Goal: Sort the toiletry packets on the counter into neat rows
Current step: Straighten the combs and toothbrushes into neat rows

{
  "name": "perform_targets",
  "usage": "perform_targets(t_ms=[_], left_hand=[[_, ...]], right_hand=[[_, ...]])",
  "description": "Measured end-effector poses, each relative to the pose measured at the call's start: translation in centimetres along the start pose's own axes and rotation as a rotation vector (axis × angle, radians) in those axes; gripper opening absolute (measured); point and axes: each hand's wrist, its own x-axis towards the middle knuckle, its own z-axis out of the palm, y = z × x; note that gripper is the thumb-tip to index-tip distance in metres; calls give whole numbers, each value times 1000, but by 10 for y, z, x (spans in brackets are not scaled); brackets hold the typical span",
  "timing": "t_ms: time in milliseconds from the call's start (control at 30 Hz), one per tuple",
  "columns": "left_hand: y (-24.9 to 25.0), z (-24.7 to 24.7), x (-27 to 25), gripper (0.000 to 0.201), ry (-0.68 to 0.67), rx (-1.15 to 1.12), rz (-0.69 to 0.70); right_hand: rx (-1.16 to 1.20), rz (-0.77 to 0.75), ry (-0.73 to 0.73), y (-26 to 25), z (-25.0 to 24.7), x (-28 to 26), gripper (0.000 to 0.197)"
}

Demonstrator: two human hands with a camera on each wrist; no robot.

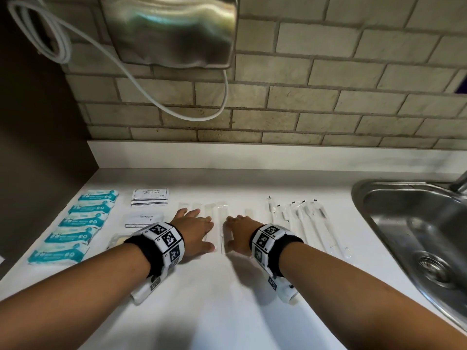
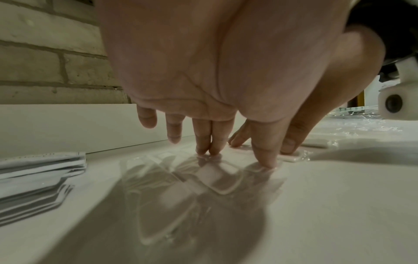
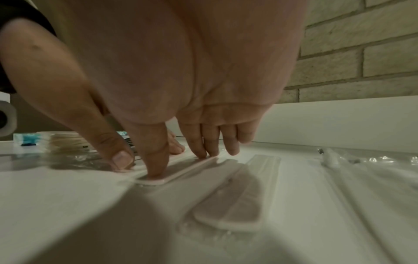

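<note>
Comb packets, clear-wrapped, lay side by side mid-counter. Left hand and right hand both flat, fingers straight, pressed on them; right fingertips on one white comb. Teal packets in column far left; shampoo sachets, toothpaste sachets beside them. Wrapped razors lay right, near sink.

Five teal-and-white wipe packets lie in a column at left. Flat white sachets lie beside them. Clear-wrapped white strips lie parallel mid-counter.
</note>
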Motion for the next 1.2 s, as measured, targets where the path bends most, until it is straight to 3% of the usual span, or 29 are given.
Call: perform_targets(t_ms=[200,300,500,767,1200], left_hand=[[2,-3,-3,65,-6,15,-7],[3,-3,1,71,40,-15,-6],[26,-9,13,70,49,-7,48],[29,-4,9,66,19,-20,38],[28,-2,17,66,-1,-53,27]], right_hand=[[17,-4,10,3,-2,-6,50],[-24,68,34,12,-7,-10,55],[-73,179,-115,31,-6,-21,30],[6,83,-48,21,-3,-22,43],[-3,38,-61,21,-3,-20,40]])
